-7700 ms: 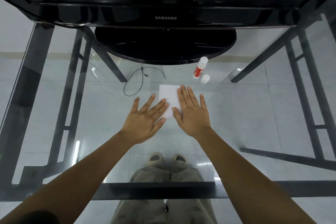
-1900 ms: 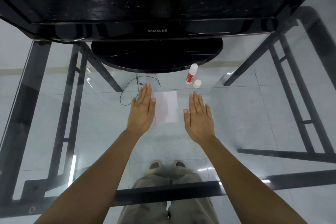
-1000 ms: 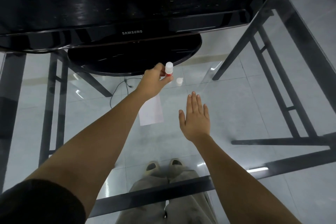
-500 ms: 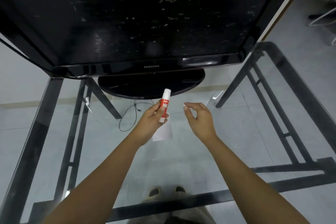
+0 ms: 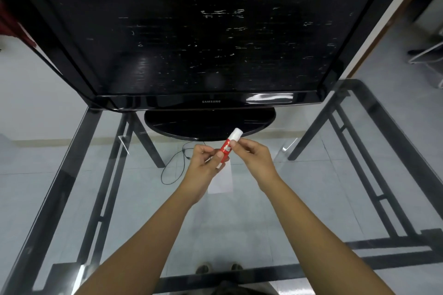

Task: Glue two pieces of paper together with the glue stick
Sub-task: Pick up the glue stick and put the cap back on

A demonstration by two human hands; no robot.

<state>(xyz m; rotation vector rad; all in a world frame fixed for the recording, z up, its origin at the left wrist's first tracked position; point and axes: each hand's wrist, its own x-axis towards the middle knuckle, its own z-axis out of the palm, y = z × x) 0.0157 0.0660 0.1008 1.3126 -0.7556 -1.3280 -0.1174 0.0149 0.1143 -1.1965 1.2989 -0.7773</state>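
L hand [image 5: 203, 165] grips the lower half of the glue stick [image 5: 227, 147], fingers curled round it w/ thumb on the red label. R hand [image 5: 254, 158] pinches it higher up, thumb & forefinger, white end tilted toward the TV stand [image 5: 208, 124]. Stick is in the air over the paper [image 5: 221, 182] on the glass table [image 5: 311, 187], L hand hiding the paper's far edge; cable [image 5: 172, 165] & feet [image 5: 202, 268] show thru the glass.
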